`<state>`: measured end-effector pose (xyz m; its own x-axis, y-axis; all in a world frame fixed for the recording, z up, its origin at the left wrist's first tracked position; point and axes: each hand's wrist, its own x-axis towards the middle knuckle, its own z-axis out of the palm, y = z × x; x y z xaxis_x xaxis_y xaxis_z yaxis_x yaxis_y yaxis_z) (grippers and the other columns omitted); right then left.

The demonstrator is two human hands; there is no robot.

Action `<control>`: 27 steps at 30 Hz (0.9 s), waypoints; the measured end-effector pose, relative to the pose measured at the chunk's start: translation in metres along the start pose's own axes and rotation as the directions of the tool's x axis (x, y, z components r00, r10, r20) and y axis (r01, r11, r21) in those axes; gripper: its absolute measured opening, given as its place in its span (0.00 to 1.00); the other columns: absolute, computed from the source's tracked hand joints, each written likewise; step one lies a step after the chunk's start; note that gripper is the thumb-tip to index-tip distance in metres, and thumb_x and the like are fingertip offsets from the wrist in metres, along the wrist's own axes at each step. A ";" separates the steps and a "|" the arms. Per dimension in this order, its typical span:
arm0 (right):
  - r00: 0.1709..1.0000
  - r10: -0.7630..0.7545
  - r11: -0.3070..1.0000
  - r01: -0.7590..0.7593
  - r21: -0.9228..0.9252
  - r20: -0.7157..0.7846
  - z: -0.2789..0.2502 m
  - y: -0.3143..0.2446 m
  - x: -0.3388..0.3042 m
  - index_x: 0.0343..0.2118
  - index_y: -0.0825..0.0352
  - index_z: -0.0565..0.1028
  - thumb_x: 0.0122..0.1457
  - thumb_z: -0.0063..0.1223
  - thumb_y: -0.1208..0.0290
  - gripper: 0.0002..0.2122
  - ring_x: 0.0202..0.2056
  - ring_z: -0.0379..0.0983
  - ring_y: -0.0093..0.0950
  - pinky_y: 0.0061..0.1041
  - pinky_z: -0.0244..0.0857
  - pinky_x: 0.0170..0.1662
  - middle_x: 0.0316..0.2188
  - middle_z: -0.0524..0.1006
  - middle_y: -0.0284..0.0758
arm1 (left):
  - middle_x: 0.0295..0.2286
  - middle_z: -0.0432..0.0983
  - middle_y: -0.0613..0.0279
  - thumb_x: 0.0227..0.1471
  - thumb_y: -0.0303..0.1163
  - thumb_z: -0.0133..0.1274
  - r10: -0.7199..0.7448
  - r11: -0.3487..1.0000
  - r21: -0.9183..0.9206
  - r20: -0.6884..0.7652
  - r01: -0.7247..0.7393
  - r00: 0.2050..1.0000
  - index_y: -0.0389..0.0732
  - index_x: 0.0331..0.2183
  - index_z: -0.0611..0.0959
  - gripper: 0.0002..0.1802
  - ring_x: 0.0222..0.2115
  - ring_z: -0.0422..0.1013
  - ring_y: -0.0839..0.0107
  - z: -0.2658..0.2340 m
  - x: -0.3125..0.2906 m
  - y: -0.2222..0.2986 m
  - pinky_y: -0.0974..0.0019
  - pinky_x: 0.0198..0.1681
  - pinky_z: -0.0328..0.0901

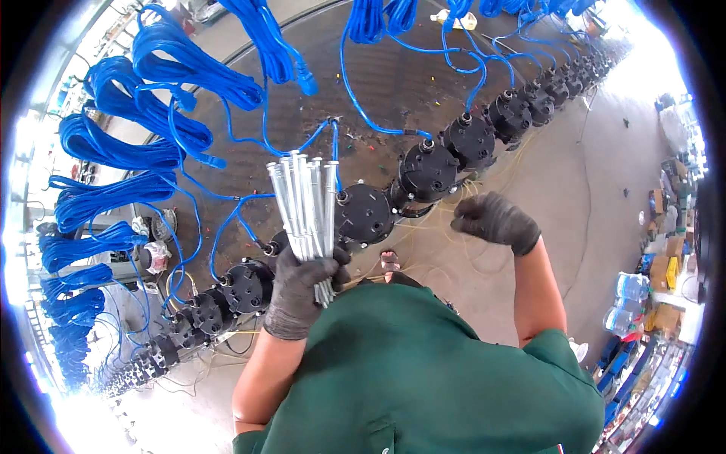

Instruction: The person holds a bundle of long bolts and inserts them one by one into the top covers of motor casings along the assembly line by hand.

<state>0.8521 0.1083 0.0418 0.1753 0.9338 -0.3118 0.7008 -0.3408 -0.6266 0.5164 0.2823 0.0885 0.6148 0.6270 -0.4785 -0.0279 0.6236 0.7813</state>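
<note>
My left hand (297,293), in a dark glove, is closed round a bundle of long silvery bolts (305,203). Their heads point up and away from me, and the other ends come out below my fingers. Right beside the bundle is a round black housing (365,215) with a blue cable on top, one of a long row along the table edge. My right hand (497,221), also gloved, hangs apart over the floor side, right of another black housing (428,171). Its fingers are curled together, and I cannot make out whether anything is in them.
Coiled blue cables (189,60) hang along the far and left side, with plugs dangling. A dark tabletop (378,83) with small scattered bits lies behind the housings. Thin yellowish wires (446,242) trail below the row. Boxes (665,272) and water bottles (629,303) stand at the right.
</note>
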 end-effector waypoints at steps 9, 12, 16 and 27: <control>0.982 -0.119 0.402 0.181 0.898 -0.145 0.061 -0.107 0.043 0.49 0.69 0.78 0.60 0.64 0.67 0.17 0.35 0.77 0.18 0.20 0.72 0.38 0.36 0.81 0.30 | 0.30 0.82 0.53 0.45 0.29 0.65 -0.045 0.999 0.037 0.164 0.040 0.985 0.32 0.43 0.81 0.21 0.26 0.80 0.66 0.027 -0.004 -0.005 0.65 0.27 0.73; 0.988 -0.151 0.371 0.094 0.924 -0.040 0.056 -0.123 0.051 0.47 0.68 0.79 0.60 0.64 0.66 0.16 0.33 0.76 0.17 0.19 0.71 0.36 0.34 0.80 0.28 | 0.29 0.82 0.53 0.47 0.27 0.62 -0.042 0.984 0.179 0.160 0.012 0.986 0.31 0.43 0.80 0.20 0.26 0.80 0.65 0.030 -0.003 -0.004 0.66 0.28 0.73; 0.996 -0.068 0.241 -0.043 0.970 0.061 0.057 -0.118 0.055 0.46 0.66 0.79 0.60 0.63 0.64 0.15 0.31 0.75 0.17 0.20 0.70 0.34 0.32 0.80 0.27 | 0.31 0.82 0.53 0.47 0.24 0.60 -0.039 0.983 0.181 0.124 0.016 0.992 0.31 0.44 0.80 0.19 0.28 0.80 0.65 0.030 0.000 -0.010 0.65 0.29 0.74; 0.993 0.110 0.246 0.019 0.969 -0.047 0.062 -0.113 0.061 0.37 0.67 0.78 0.56 0.61 0.65 0.11 0.18 0.62 0.16 0.19 0.53 0.22 0.21 0.73 0.28 | 0.33 0.81 0.58 0.44 0.15 0.57 0.052 0.994 0.094 -0.009 -0.051 0.999 0.33 0.43 0.78 0.20 0.33 0.79 0.68 0.012 0.019 -0.027 0.65 0.37 0.76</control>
<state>0.7413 0.1969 0.0494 0.2838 0.8947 -0.3449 -0.4940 -0.1718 -0.8523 0.5378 0.2716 0.0631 0.6055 0.6629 -0.4405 0.0152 0.5437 0.8391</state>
